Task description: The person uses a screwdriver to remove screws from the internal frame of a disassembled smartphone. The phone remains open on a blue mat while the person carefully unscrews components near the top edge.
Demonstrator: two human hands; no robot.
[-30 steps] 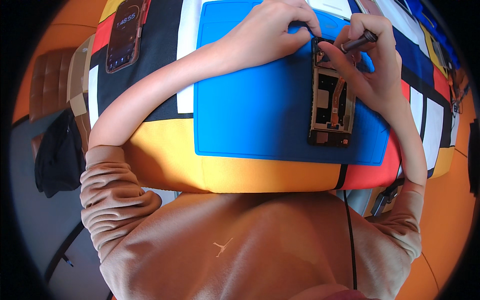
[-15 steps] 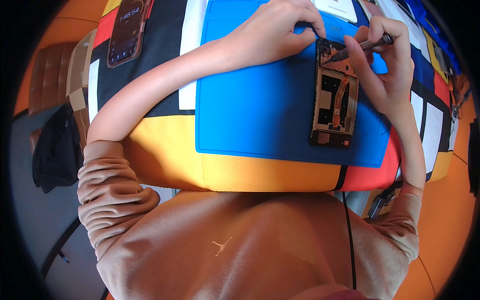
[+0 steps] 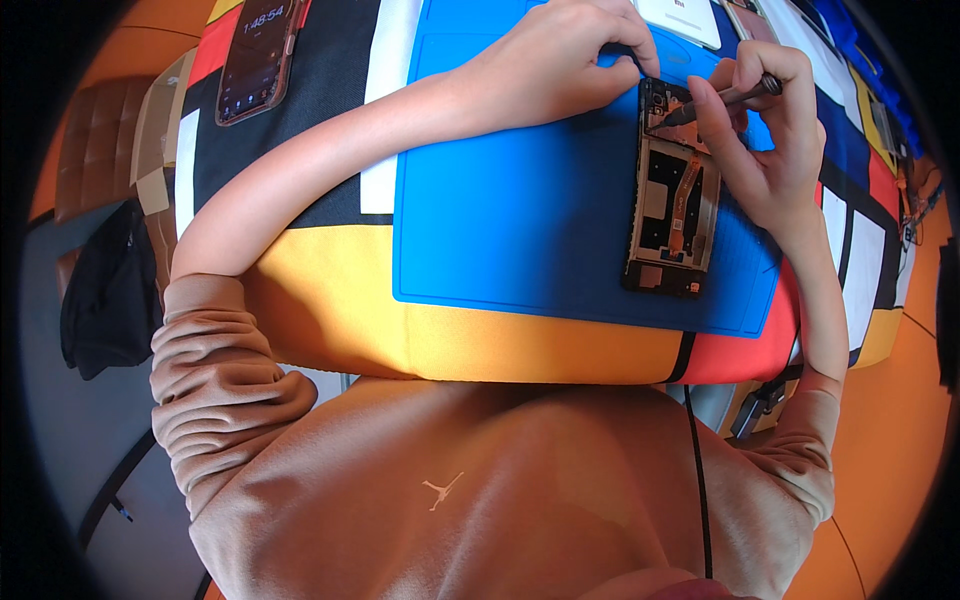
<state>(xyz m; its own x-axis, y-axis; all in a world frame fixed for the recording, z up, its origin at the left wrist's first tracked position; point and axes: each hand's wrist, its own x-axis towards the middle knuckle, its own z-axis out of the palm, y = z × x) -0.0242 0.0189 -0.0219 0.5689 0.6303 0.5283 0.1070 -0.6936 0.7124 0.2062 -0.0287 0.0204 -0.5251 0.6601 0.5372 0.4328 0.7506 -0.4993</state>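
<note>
An opened phone [image 3: 657, 200], its inner frame bare with an orange-brown ribbon cable [image 3: 684, 205], lies lengthwise on a blue work mat [image 3: 500, 220]. My left hand [image 3: 575, 65] is curled at the phone's upper left corner, its fingertips closed on that edge. In my right hand [image 3: 765, 140] is a slim dark screwdriver [image 3: 735, 95], held slantwise like a pen. The screwdriver's tip points down at the upper part of the phone; whether it touches a screw is too small to tell.
Another phone [image 3: 258, 60] with a lit screen lies at the left on the patterned cloth [image 3: 330, 260]. Beyond the mat are a white phone back panel [image 3: 680, 20] and more flat parts [image 3: 745, 18]. A black cable [image 3: 698, 470] hangs at the front.
The view has shifted very slightly. Both hands, the screwdriver and the opened phone keep nearly the same places relative to each other.
</note>
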